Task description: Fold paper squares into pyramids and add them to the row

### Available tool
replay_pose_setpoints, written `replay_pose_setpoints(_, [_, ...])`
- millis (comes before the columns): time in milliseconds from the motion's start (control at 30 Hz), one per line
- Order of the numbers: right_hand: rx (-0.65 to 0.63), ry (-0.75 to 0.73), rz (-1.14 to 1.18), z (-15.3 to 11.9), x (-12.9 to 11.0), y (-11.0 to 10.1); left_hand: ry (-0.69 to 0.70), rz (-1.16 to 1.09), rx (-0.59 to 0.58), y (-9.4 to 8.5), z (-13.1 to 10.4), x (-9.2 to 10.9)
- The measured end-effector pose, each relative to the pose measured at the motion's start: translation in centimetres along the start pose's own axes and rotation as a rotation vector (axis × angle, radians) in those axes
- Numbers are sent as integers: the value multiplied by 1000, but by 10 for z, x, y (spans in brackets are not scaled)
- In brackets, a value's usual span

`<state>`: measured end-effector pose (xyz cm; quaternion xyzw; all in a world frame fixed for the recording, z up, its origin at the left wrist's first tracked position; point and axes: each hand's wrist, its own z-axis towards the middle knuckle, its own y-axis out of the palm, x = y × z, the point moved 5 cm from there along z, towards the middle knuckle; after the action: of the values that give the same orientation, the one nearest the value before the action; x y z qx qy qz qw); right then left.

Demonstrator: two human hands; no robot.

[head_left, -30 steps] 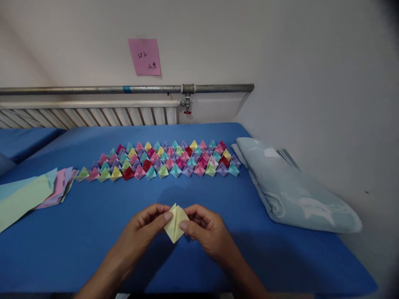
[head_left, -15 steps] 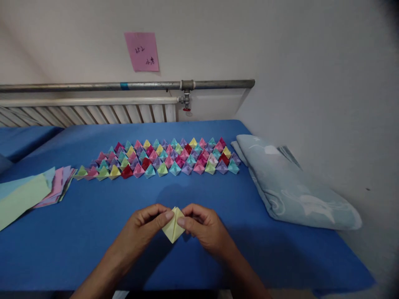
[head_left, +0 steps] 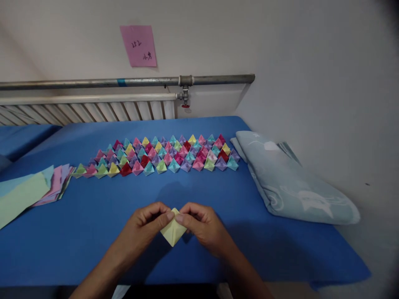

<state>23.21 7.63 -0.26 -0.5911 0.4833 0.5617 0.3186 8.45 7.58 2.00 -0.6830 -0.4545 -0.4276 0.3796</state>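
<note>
Between my hands is a small folded pale yellow paper (head_left: 173, 233), diamond-shaped, one corner pointing down toward me. My left hand (head_left: 146, 224) pinches its upper left edge, thumb on top. On the upper right side, my right hand (head_left: 201, 226) grips it the same way, with the thumb near the top corner. Fingers beneath the paper are partly hidden. Beyond the hands, folded paper boats (head_left: 174, 166) in many colours stand in several close rows on the blue surface (head_left: 93, 224).
Loose coloured paper sheets (head_left: 23, 195) lie at the left. A folded grey-green blanket (head_left: 289, 182) rests at the right. Behind are a radiator (head_left: 124, 111), a metal pipe (head_left: 215, 79) with a valve, and a pink note (head_left: 139, 45) on the wall.
My right thumb has moved up and left toward the paper's top corner, close to the left thumb. The lower part of the paper is more exposed. The camera view has shifted slightly.
</note>
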Motion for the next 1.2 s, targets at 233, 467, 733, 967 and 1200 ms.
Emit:
replay_pose_setpoints(233, [18, -87, -92, -2, -6, 6, -25, -66, 5, -3, -3, -2])
replay_pose_setpoints(467, [0, -79, -87, -3, -9, 10, -21, -108, 57, -10, -4, -6])
replay_pose_setpoints(733, [27, -64, -131, -3, -6, 14, 9, -149, 44, -12, -7, -8])
replay_pose_setpoints(967, [31, -80, -132, -2, -5, 8, 3, -91, 4, -11, -2, -4])
replay_pose_setpoints(1200, [62, -44, -159, -3, -4, 4, 19, 78, -11, -10, -1, 5])
